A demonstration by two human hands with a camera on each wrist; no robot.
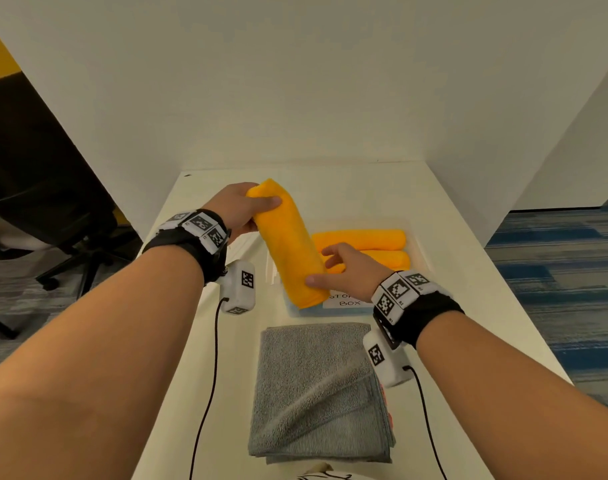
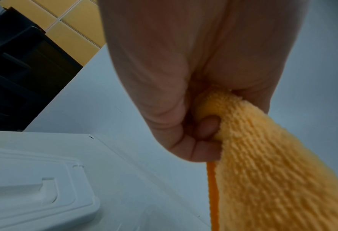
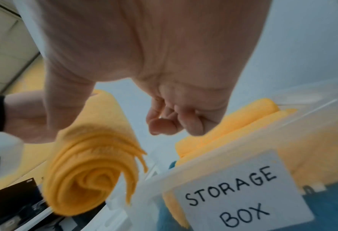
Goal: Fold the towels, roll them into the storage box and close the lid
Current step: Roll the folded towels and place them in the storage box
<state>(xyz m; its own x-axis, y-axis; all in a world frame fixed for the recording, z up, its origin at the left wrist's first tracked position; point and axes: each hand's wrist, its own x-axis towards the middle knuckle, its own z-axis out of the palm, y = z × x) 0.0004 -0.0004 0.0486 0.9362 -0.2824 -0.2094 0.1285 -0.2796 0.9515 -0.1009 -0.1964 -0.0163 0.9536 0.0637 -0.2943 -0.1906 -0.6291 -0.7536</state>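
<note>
Edges: rolled orange terry towel (image 1: 288, 247) tilts above the clear plastic storage box (image 1: 421, 252) rim; white surface (image 1: 469, 271) rightward lies bare.
Hands: left hand (image 1: 238, 209) grips the far end; right hand (image 1: 351, 268) thumb-pinches the near end.
Towel: spiral layers show.

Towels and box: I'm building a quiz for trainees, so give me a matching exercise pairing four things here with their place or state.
Things:
1. rolled orange towel
2. grey towel
3. storage box
4. lid

Places or states:
A. lying folded on the table, nearest the person
B. held at both ends by the left hand and right hand
C. lying on the table, left of the box
D. open, with two orange rolls inside

Pairs: 1-B, 2-A, 3-D, 4-C
</note>
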